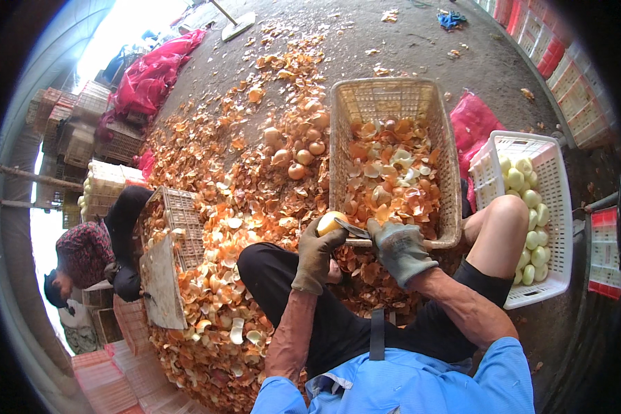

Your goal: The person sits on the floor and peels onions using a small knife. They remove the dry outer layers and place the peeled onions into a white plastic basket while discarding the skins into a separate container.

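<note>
My left hand, in a brown-stained work glove, grips a yellow onion over the near left corner of a plastic crate. A grey-gloved right hand, my right hand, holds a knife whose blade reaches the onion's right side. Inside the crate lie onion skins, brown and pale. Right of my bare knee, a white plastic basket holds several peeled onions. Several unpeeled onions rest among skins on the floor, left of the crate.
Loose onion skins cover the floor to my left. Another person sits at far left beside a tilted crate and a board. Pink mesh sacks lie beyond the white basket. Stacked crates line the right side.
</note>
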{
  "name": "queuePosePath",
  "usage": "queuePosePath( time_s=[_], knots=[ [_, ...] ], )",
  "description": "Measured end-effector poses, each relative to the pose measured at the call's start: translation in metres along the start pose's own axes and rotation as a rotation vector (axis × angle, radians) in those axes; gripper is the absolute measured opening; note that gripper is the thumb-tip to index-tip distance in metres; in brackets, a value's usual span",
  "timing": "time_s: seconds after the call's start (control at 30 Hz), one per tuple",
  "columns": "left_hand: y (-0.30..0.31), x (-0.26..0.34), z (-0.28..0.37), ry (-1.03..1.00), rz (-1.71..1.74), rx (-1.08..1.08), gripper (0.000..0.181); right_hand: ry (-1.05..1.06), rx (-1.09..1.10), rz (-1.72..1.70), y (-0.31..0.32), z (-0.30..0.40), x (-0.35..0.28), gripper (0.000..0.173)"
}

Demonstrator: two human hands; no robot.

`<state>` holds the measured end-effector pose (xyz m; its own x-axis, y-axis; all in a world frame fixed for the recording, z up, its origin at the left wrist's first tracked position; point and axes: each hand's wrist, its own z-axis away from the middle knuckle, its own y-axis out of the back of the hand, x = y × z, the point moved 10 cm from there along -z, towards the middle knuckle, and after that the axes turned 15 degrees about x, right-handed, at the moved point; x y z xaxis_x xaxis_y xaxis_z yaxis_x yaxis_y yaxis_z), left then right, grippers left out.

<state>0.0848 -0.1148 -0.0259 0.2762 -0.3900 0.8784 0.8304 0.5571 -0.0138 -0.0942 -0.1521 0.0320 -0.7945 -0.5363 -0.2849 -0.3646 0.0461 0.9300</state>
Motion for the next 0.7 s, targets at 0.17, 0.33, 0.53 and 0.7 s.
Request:
queuePosePath(
  time_s=[0.17,0.33,0.53,0.7],
  knots=[
    [-0.005,0.002,-0.001,0.103,0.057,-0.065,0.050,-0.433,-0.210,-0.454,-0.024,0.009,0.014,0.023],
    [-0.006,0.013,0.004,0.027,0.014,-0.081,0.051,-1.021,-0.214,-0.978,-0.039,0.022,0.048,0.029],
    [-0.012,0.022,0.014,-0.035,-0.092,-0.070,0.052,-0.867,-0.079,-1.280,-0.027,0.002,0.044,0.032],
    [-0.022,0.017,0.020,-0.136,-0.201,-0.126,0.053,-0.666,-0.148,-1.093,-0.025,-0.006,0.024,0.037]
  ],
)
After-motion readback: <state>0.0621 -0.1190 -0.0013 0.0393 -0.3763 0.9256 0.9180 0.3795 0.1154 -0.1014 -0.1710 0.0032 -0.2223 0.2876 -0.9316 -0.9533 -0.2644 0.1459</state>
